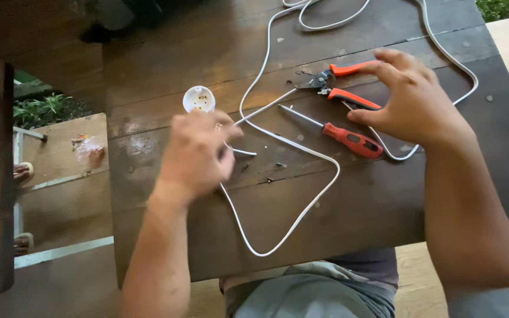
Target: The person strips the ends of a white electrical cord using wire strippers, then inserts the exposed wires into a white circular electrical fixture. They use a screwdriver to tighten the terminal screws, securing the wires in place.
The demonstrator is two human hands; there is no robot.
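Dark wooden table [384, 200]; left hand [198, 156] pinching white cable [301, 212] beside round white socket [199, 99]; right hand [410, 100] spread open, fingertips on orange-handled pliers [349, 82], red screwdriver [343, 136] just below.

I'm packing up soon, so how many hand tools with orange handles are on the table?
2: the wire cutters under the right hand, and the screwdriver just below them. Others could be hidden.

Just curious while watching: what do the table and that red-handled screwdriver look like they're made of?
The table looks like dark stained wood: plank seams and grain show. The screwdriver has a thin grey shaft, probably steel, and a glossy red handle, likely plastic.
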